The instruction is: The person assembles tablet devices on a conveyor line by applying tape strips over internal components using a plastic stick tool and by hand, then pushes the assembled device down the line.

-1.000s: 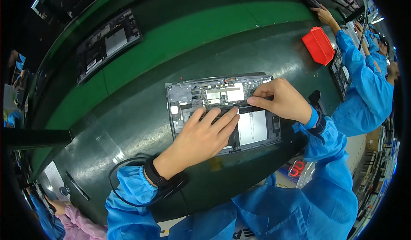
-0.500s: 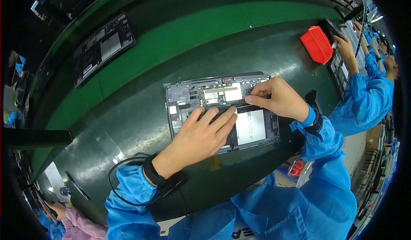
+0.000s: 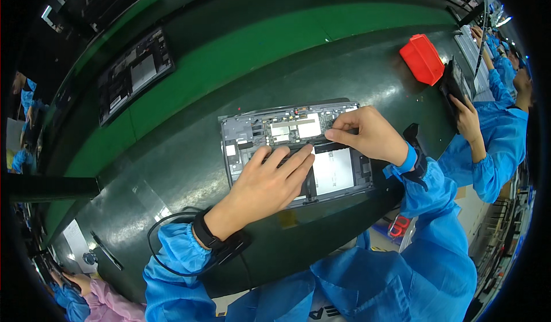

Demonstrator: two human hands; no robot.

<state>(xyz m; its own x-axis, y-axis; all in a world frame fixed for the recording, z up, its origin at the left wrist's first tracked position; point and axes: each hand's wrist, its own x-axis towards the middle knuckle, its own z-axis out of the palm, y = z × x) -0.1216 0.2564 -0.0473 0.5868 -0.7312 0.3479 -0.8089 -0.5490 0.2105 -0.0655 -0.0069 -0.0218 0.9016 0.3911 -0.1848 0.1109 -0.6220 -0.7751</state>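
In front of me lies an opened laptop base (image 3: 234,128), its inner parts facing up. Along its far half runs a circuit board (image 3: 310,125) with shiny metal covers. Toward the near edge there is a pale flat panel (image 3: 334,171), partly covered by my left hand. My left hand (image 3: 261,183) rests across the middle of the base with fingers stretched out, their tips near the board's near edge. My right hand (image 3: 370,135) pinches thumb and forefinger together at the board's right end. Whatever is between those fingertips is too small or hidden to make out.
A red plastic bin (image 3: 422,59) stands at the far right. Beside it a co-worker's hand (image 3: 469,124) holds a dark laptop part (image 3: 455,89). Another opened laptop base (image 3: 138,72) sits at the far left. A pen-like tool (image 3: 107,250) and red-handled scissors (image 3: 398,226) lie nearer.
My hands stay in nearly the same place on the laptop base. At the right, the co-worker has tilted the laptop part up and lowered a hand along it.
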